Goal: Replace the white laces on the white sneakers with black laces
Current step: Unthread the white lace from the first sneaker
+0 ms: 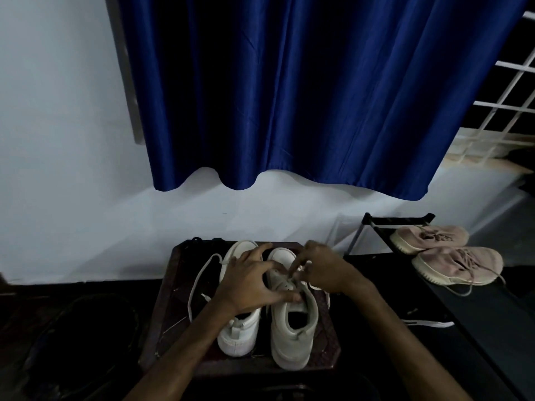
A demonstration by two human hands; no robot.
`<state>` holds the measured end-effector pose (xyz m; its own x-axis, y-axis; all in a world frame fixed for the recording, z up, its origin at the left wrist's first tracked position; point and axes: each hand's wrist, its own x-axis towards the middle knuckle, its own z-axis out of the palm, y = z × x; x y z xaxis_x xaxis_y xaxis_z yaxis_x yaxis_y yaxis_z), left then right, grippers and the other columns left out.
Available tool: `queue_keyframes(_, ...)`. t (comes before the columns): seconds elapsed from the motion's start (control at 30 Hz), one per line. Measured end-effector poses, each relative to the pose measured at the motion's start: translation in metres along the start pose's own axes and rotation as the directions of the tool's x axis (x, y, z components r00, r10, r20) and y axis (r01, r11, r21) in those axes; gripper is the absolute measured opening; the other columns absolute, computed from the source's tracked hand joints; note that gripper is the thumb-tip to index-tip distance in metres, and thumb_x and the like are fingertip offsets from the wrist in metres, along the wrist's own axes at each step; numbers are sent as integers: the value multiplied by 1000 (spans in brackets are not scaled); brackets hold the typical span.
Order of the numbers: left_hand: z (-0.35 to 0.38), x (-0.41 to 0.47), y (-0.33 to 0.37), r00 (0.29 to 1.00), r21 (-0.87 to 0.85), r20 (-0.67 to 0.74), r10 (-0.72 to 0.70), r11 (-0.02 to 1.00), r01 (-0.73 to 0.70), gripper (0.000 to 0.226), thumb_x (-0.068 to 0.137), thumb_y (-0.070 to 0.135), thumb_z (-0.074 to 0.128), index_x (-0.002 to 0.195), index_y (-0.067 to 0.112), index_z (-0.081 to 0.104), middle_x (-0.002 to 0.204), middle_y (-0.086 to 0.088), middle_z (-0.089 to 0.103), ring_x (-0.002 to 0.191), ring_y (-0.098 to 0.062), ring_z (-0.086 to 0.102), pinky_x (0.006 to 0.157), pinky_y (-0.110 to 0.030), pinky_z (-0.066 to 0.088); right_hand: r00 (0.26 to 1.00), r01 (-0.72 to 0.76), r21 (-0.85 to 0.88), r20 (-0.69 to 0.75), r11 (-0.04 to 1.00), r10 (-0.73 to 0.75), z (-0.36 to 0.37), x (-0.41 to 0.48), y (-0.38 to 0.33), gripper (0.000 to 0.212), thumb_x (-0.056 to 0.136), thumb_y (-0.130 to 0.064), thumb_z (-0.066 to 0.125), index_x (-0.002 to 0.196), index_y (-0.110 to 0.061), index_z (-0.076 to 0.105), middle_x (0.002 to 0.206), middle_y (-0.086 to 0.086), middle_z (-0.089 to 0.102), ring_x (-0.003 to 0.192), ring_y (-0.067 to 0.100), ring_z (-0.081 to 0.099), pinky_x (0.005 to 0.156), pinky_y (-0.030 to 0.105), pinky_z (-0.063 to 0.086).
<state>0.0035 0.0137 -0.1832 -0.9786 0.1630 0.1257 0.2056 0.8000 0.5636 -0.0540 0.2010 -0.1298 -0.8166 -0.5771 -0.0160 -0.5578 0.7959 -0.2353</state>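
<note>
Right white leather sneaker (292, 322), beside its pair (240, 334) on the dark wooden table (165, 314): I am seeing my right hand (324, 270) pinching its white lace (301, 269) in a closed grip, my left hand (249, 285) pressing the tongue, fingers spread. A loose white lace (199, 282) is lying left.

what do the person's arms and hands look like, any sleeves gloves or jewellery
Both forearms are bare as far as the frame shows, with no sleeves in view. The left hand and right hand wear no gloves. No watch or bracelet shows on either wrist. The light is too dim to tell whether any finger has a ring.
</note>
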Motion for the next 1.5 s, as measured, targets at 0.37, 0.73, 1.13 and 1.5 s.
queue_keyframes(0.37,3,1,-2,999,92,-40,8,996,-4,88,50,101,37,106,39,63,156,16,25,140,-13,29,110,-51,31,970,-118,76,223,990,98,13,15,-11,24,81,-9,64,102,-13,75,104,4,69,95,17,62,71,22,43)
queue_keyframes(0.73,3,-1,1,998,83,-58,2,997,3,71,58,94,47,111,47,59,155,16,26,139,-13,32,111,-52,30,872,-388,22,-316,922,374,-29,0,42,14,88,-13,61,88,-9,74,98,6,64,90,25,64,69,30,48)
queue_keyframes(1.13,4,0,1,1000,99,-16,-25,995,27,80,61,91,43,121,41,59,154,13,30,139,-14,31,113,-46,28,997,41,11,70,999,-41,10,18,-2,17,80,-21,68,95,-20,77,92,4,66,87,16,61,78,22,44)
queue_keyframes(1.5,4,0,1,999,68,-27,-28,997,30,74,59,83,41,116,39,59,153,11,32,140,-15,32,112,-45,29,966,-109,133,246,985,74,13,16,-12,29,77,-4,62,104,-10,73,100,5,71,93,17,61,76,21,43)
